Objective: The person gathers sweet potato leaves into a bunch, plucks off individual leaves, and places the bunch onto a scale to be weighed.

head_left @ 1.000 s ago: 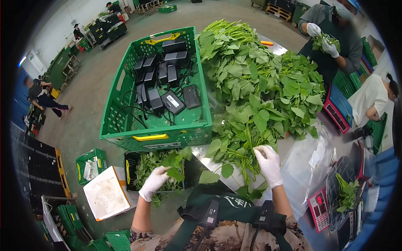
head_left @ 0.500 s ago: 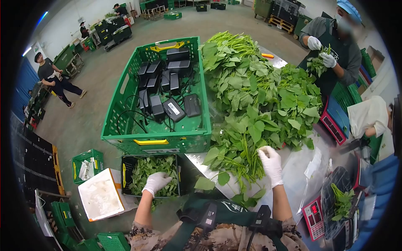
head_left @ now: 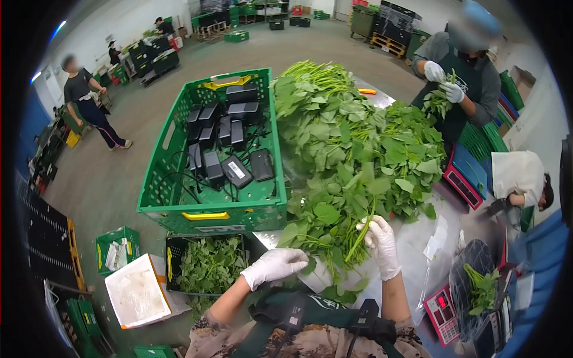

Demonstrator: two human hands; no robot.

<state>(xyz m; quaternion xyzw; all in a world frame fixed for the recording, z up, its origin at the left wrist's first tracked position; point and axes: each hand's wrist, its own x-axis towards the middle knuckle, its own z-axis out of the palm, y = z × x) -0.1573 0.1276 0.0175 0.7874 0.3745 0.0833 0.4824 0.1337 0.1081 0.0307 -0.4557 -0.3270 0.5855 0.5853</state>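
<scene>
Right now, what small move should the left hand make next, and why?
Probably close onto the stalks: the right hand grips a green stem in the leafy greens, while the left hand lies open at the loose lower stems.

One green crate (head_left: pixel 179 173) of black chargers, one black crate (head_left: pixel 173 250) of leaves, two red scales (head_left: pixel 441 307).

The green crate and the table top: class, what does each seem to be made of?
The green crate looks like moulded plastic, matt, with lattice walls. The table top seems to be bare metal, likely steel: grey with a dull sheen.
</scene>
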